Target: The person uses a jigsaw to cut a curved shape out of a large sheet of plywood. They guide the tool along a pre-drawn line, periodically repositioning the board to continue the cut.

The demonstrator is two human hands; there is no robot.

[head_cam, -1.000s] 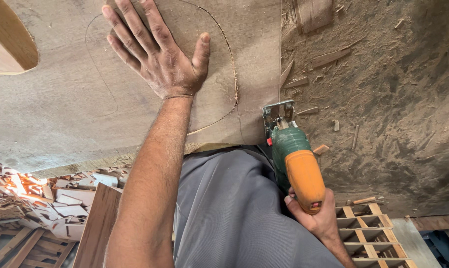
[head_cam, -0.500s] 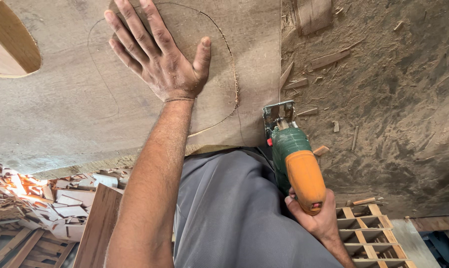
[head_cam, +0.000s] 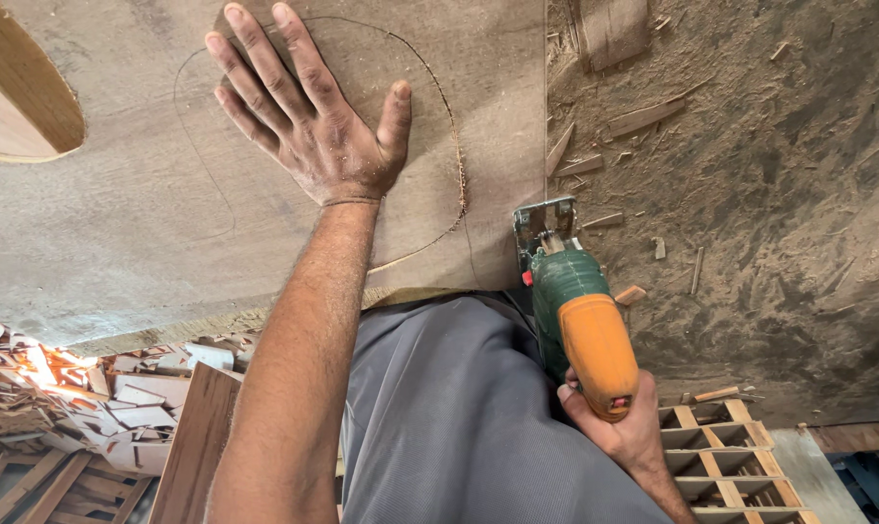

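My left hand (head_cam: 313,116) lies flat, fingers spread, on a large brown board (head_cam: 148,194), inside a curved outline drawn and partly sawn into it. The sawn kerf (head_cam: 454,165) runs along the right of that outline. My right hand (head_cam: 619,427) grips the orange handle of a green jigsaw (head_cam: 570,301). Its metal shoe (head_cam: 543,225) sits at the board's right edge, near the lower end of the cut.
A curved cut-out shows pale wood at the board's upper left (head_cam: 17,97). Sawdust and wood slivers cover the ground (head_cam: 750,194) to the right. Offcuts are piled at lower left (head_cam: 80,398). A slatted wooden frame (head_cam: 721,446) lies at lower right.
My left hand has shifted slightly along the board. The jigsaw and right hand stay where they were.
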